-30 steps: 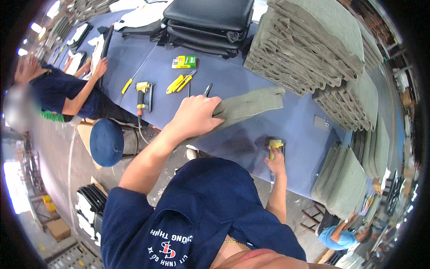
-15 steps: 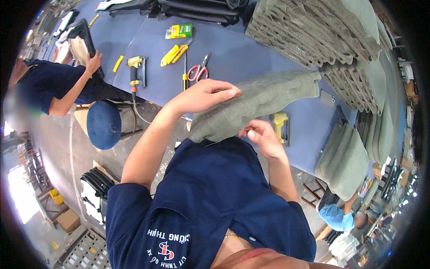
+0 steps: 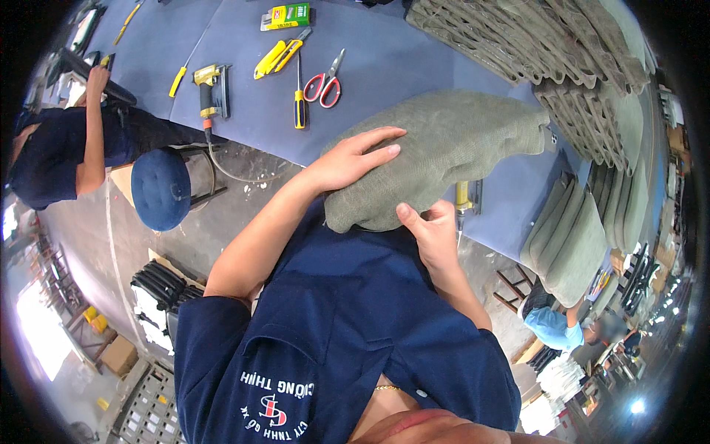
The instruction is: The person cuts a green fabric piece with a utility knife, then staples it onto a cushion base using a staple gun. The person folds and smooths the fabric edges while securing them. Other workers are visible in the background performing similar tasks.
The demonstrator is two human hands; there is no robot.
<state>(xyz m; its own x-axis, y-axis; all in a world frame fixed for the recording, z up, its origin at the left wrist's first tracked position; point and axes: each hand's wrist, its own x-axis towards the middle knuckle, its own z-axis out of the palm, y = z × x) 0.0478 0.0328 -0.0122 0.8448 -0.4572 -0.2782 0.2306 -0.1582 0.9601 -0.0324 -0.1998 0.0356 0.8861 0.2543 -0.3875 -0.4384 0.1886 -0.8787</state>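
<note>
1. Closest is the wearer's dark navy collared shirt (image 3: 333,318), just on the near side of the cover.
2. The right hand (image 3: 436,240) is at the cover's near edge: its thumb lies on the fabric and its fingers curl behind, grasping that edge; the fingertips are hidden.
3. The left hand (image 3: 347,163) rests on the cover's left part, palm down, its fingers extended and released, pressing rather than gripping.
4. The grey-green, ribbed fabric cover (image 3: 458,140), rumpled along its edges, is between the hands and over the near edge of the blue-topped worktop (image 3: 414,63).
5. A yellow metal staple gun (image 3: 464,196) is just beyond the right hand, partly hidden by the cover.
6. Left of the cover and a little beyond are a yellow-and-black-handled screwdriver (image 3: 299,111), red-handled metal scissors (image 3: 328,79) and, farther left, a yellow-and-black staple gun (image 3: 211,89) with a hose.
7. Beyond these, still left of the cover, are yellow plastic-handled cutters (image 3: 272,59) and a green-and-yellow cardboard box (image 3: 285,16).
8. Right of the cover stand upright grey-green padded cushions (image 3: 569,233); beyond it rises a tall stack of folded grey-green fabric pieces (image 3: 532,44).
9. Well left of the cover are a round blue upholstered stool (image 3: 160,190) and a co-worker in dark clothing (image 3: 66,148).
</note>
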